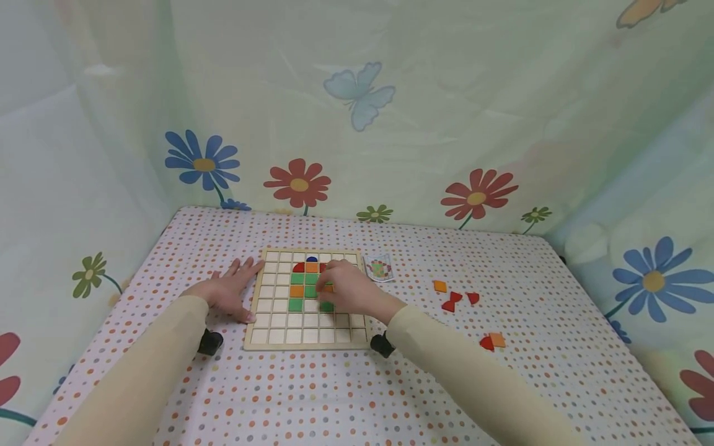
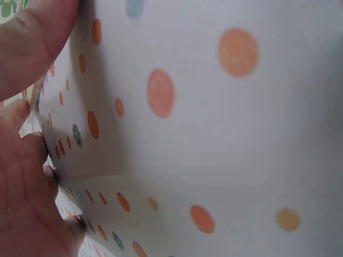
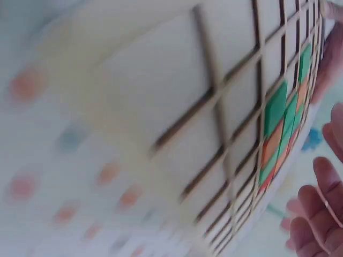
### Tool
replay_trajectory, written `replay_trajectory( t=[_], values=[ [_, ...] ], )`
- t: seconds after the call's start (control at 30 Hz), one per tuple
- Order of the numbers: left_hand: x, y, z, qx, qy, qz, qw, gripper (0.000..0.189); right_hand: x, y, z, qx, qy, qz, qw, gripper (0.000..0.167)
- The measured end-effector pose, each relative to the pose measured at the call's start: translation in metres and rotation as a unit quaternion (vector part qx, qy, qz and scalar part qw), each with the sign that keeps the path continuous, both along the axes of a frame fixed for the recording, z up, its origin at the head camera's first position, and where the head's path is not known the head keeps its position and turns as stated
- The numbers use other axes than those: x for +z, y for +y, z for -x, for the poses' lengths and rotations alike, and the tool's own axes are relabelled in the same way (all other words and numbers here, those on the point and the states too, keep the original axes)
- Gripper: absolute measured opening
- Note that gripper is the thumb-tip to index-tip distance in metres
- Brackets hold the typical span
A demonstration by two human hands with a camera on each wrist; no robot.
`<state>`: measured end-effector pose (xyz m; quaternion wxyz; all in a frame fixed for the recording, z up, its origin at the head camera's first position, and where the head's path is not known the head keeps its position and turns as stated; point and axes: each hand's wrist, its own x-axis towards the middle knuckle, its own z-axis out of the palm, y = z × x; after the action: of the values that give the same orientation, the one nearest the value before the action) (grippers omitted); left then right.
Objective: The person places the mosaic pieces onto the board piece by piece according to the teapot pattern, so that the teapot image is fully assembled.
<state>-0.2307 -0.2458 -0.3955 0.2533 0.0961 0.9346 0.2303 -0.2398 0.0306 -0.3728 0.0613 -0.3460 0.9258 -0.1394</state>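
By the spread left hand, the left edge of the gridded board, lower centre, is touched. Over coloured tiles the right hand is held; whether anything is pinched cannot be told. Loose red pieces are scattered at right.

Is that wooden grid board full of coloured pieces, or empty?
Partly filled: in the head view, the board holds green pieces, orange pieces, red pieces and a blue piece, while its bottom row is bare.

A flowered curtain surrounds the dotted tablecloth.
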Motion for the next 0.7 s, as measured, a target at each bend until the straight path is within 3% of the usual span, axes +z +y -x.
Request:
replay_trajectory(
  t=[0.2, 0.5, 0.7],
  values=[
    [0.0, 0.0, 0.0, -0.003, 0.003, 0.001, 1.0, 0.118, 0.01, 0.045, -0.002, -0.059, -0.05, 0.01, 0.997, 0.011],
    [-0.001, 0.0, 0.003, -0.004, 0.002, 0.009, 0.9999, 0.119, 0.014, 0.113, -0.008, -0.095, -0.052, 0.0, 0.9941, 0.009],
    [-0.001, -0.001, 0.003, -0.007, 0.0, 0.01, 0.9999, 0.118, 0.011, 0.141, -0.017, -0.126, -0.065, -0.02, 0.9898, 0.01]
  ],
)
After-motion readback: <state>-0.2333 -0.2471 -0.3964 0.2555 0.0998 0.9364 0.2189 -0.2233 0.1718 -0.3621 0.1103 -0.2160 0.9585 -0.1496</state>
